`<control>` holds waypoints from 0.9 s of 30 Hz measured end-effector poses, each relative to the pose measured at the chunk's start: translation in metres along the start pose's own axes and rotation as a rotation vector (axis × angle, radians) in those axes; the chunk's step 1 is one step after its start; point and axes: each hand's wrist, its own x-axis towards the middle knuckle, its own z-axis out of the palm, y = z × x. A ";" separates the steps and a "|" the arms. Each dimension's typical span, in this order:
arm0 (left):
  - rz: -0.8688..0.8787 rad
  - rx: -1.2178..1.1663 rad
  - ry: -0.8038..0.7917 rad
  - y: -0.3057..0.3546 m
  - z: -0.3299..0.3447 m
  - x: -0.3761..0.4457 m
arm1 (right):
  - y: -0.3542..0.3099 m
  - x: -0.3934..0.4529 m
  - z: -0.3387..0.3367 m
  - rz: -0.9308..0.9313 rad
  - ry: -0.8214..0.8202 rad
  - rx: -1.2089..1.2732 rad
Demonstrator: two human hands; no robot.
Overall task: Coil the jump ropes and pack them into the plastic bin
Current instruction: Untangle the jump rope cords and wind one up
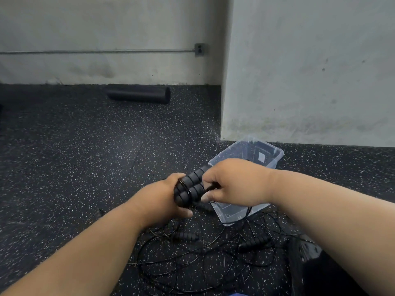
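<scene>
My left hand grips two black ribbed jump rope handles held side by side, with thin black cord wound around them. My right hand pinches that cord at the handles' right side. Both hands hover just left of a clear plastic bin that stands on the floor; part of the bin is hidden behind my right hand. Below the hands, loose black jump ropes lie tangled on the floor, with separate handles at left and right.
The floor is dark speckled rubber. A black foam roller lies by the far wall. A pale wall corner juts out right behind the bin. A dark object sits at the lower right.
</scene>
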 end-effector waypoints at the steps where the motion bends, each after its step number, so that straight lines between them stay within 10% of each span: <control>1: 0.049 0.040 -0.026 0.004 0.003 -0.001 | -0.001 -0.001 -0.003 -0.014 -0.007 0.059; 15: 0.318 -0.362 0.041 0.042 0.002 -0.027 | 0.042 -0.002 -0.001 0.011 -0.047 0.861; 20: 0.160 -0.636 0.178 0.030 0.001 -0.016 | 0.025 0.005 0.016 0.151 -0.025 0.402; 27: -0.027 -0.300 0.210 0.011 0.005 0.000 | 0.003 -0.001 0.028 0.116 -0.142 0.001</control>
